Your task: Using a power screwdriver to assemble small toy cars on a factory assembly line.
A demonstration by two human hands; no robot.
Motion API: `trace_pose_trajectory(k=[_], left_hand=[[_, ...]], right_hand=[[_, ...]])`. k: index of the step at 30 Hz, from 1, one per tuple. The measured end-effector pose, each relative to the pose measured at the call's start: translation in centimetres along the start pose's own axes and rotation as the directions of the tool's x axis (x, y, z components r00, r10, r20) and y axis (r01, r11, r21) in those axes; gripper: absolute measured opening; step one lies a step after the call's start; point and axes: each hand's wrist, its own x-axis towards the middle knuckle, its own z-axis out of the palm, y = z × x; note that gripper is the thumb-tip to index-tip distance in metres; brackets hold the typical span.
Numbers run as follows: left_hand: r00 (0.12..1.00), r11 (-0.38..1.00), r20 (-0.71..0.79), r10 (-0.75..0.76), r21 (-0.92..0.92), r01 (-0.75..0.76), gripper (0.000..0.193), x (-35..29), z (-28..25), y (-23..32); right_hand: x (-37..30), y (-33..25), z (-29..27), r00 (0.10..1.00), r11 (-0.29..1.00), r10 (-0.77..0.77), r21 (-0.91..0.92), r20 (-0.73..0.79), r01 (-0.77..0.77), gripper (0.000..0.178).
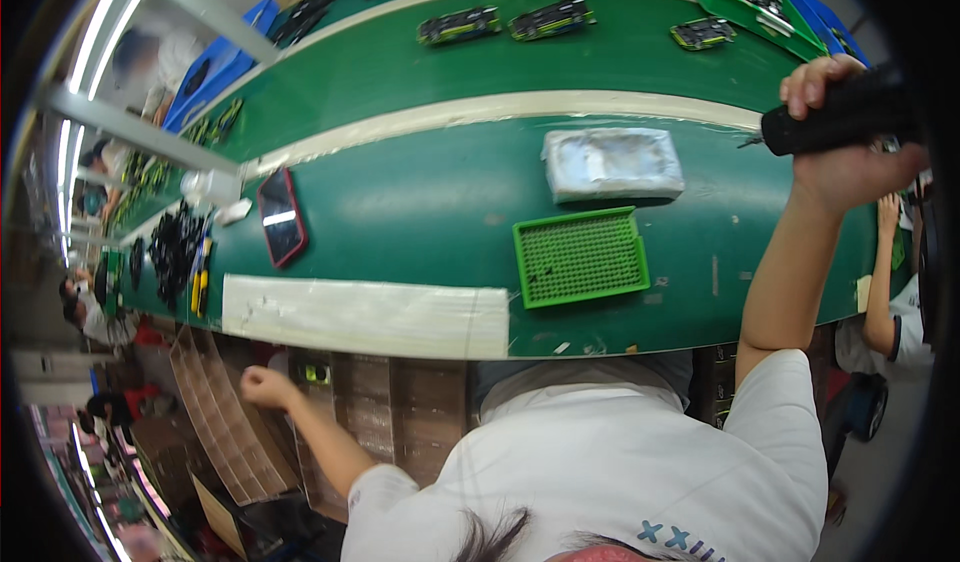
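Observation:
My right hand (850,174) is raised at the right above the bench, wrapped round a black electric screwdriver (845,114). Its thin bit points left over the green bench top. My left hand (266,387) is below the bench's front edge at the left, above a divided cardboard box (225,427). Its fingers are curled closed, and whether they hold anything is hidden. Beside it, a small black and bright-green part (317,373) lies in another divided box (362,392). A green tray with rows of small holes (582,257) sits on the bench before me, with a few tiny dark pieces in it.
Behind the tray lies a white wrapped block (612,165). A red-edged phone (282,217), yellow-handled tools (201,290) and black parts (172,257) are at left. Toy-car-like assemblies (552,20) lie on the far green belt (400,77). A co-worker's arm (882,272) shows at right.

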Motion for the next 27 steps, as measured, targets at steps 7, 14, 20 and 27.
trace_pose_trajectory(k=[7,14,20,27], left_hand=[[0.774,0.345,-0.003,0.633,-0.894,-0.286,0.015,6.5,-2.0,41.3],[0.158,0.125,0.068,0.985,-0.914,-0.385,0.048,-7.3,10.7,65.6],[-0.005,0.369,0.389,0.921,-0.876,-0.312,0.051,-11.7,12.3,69.9],[0.131,0.298,0.286,0.949,-0.951,-0.085,0.042,-11.6,7.4,66.5]], right_hand=[[0.8,2.1,0.2,0.938,0.975,0.04,-0.192,-0.344,-0.112,0.1],[1.3,2.6,-0.4,0.961,0.99,0.03,-0.124,-0.276,-0.067,0.101],[1.0,1.8,-1.2,0.986,0.99,-0.014,-0.142,-0.167,-0.01,0.102],[1.1,2.1,-1.1,0.992,0.989,-0.007,-0.15,-0.123,-0.011,0.102]])
